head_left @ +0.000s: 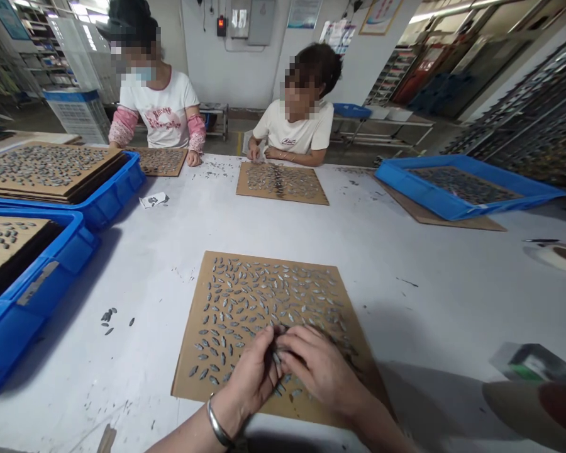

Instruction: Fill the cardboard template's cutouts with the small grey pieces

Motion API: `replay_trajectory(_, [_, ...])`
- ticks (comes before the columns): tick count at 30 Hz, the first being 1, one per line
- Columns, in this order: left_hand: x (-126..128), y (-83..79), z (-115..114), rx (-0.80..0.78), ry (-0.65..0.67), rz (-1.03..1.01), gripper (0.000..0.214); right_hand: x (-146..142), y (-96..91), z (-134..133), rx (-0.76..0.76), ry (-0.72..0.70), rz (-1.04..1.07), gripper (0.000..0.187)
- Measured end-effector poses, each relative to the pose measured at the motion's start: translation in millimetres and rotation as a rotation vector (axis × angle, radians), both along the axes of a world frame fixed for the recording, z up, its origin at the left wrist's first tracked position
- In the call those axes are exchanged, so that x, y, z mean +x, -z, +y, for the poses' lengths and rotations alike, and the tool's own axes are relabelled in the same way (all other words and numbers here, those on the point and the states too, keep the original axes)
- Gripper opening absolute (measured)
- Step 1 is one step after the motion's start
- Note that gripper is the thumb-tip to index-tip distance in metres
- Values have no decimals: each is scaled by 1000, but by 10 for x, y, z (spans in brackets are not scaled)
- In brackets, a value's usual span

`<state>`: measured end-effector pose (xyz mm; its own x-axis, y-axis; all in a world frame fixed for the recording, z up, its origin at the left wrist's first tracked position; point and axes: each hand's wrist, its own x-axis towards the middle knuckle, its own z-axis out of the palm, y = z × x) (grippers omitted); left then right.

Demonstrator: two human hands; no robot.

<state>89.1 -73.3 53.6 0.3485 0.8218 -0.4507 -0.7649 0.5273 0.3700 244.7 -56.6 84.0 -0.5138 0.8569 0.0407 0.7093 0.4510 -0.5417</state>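
A brown cardboard sheet (188,352) lies on the white table before me, covered with many small grey leaf-shaped pieces (224,301). Over its near half my two hands meet. My left hand (255,371) is cupped, palm turned inward, with some of the grey pieces in it. Fingers bent, my right hand (311,358) reaches into the left palm and touches the pieces there; its fingertips are partly hidden, so what they pinch is hard to make out. A metal bangle (218,421) circles my left wrist.
Blue trays (82,236) with loaded cardboard sheets stand at left, another blue tray (448,211) at far right. Two people sit opposite with similar sheets (283,182). Loose pieces (107,318) lie left of my sheet. A tape roll (563,258) is at right.
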Motion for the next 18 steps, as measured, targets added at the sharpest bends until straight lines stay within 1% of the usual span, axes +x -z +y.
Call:
replay_trajectory(2, [9,-10,-14,4,-19,1,54,-86,33,-133,34,-18,-55,25])
replay_trajectory(4, [14,-22,-21,30,-21,18,58,-134,80,-201,46,0,-72,24])
replay_trajectory(7, [12,-43,-19,67,-23,1,55,-119,119,-173,14,42,15,23])
replay_trajectory(10, [-2,-50,-18,89,33,10,51,-39,103,20,-22,181,159,21])
replay_trajectory(12, [-10,-39,-27,96,134,79,54,7,92,218,-38,285,213,19])
replay_trajectory(13, [-11,-28,-36,97,189,124,55,19,94,326,-57,316,224,20])
replay_trajectory(16, [-2,15,-66,98,316,233,57,-4,139,628,-135,334,212,20])
replay_trajectory(18, [8,40,-80,120,364,282,57,-56,188,775,-144,336,153,22])
